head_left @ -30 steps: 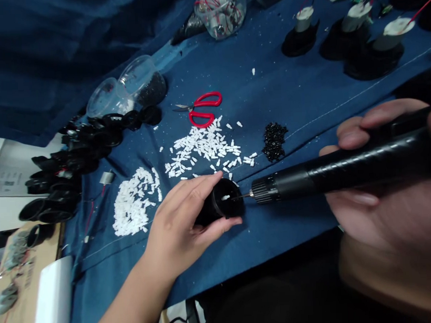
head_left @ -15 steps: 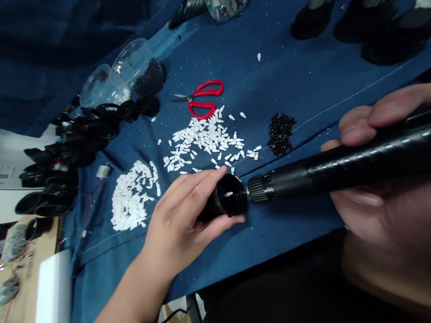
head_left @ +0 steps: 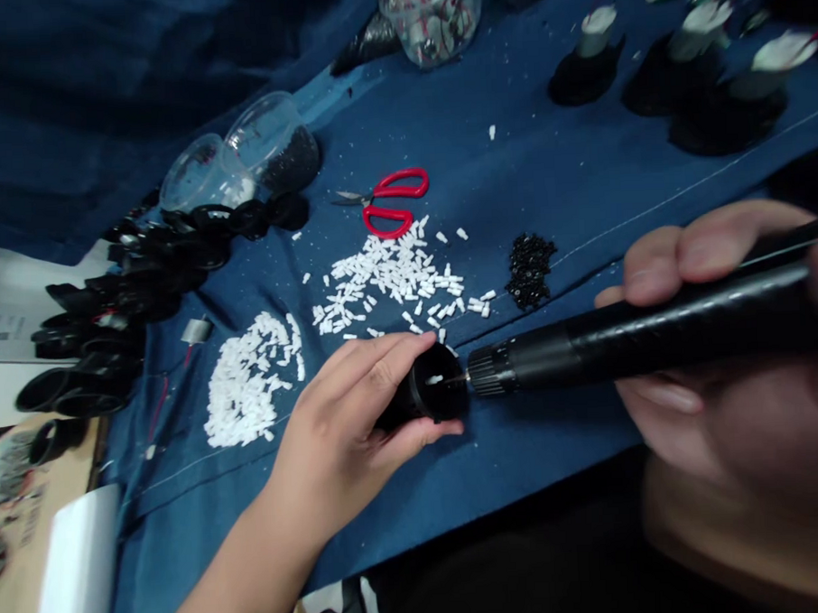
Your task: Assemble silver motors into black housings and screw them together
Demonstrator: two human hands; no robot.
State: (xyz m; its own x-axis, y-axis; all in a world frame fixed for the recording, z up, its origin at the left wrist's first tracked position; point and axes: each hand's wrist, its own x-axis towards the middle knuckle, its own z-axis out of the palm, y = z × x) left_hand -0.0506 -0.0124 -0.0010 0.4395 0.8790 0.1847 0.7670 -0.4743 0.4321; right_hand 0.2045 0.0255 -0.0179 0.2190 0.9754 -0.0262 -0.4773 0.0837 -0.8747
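Note:
My left hand point(head_left: 359, 403) is closed round a black cup-shaped housing point(head_left: 423, 398), its opening turned to the right. Inside the opening a small white plastic piece point(head_left: 437, 378) shows. My right hand point(head_left: 695, 330) grips a black electric screwdriver point(head_left: 627, 340), held nearly level. Its thin bit reaches into the housing's mouth; whether the tip touches the white piece or a screw I cannot tell. Just beyond my left hand lies a loose heap of small white plastic pieces point(head_left: 394, 273). A pile of tiny black parts point(head_left: 529, 270) rests past the screwdriver's nose.
Red-handled scissors point(head_left: 391, 201) lie behind the white heap. A second white pile point(head_left: 250, 386) and a small motor point(head_left: 196, 331) with wires are at left. Black housings point(head_left: 104, 329) crowd the left edge near clear tubs point(head_left: 266, 141). Motor assemblies point(head_left: 585, 68) stand at back right.
The view has shifted slightly, so the table things sit a little lower in it. Both hands keep their hold, and the bit stays in the housing's mouth.

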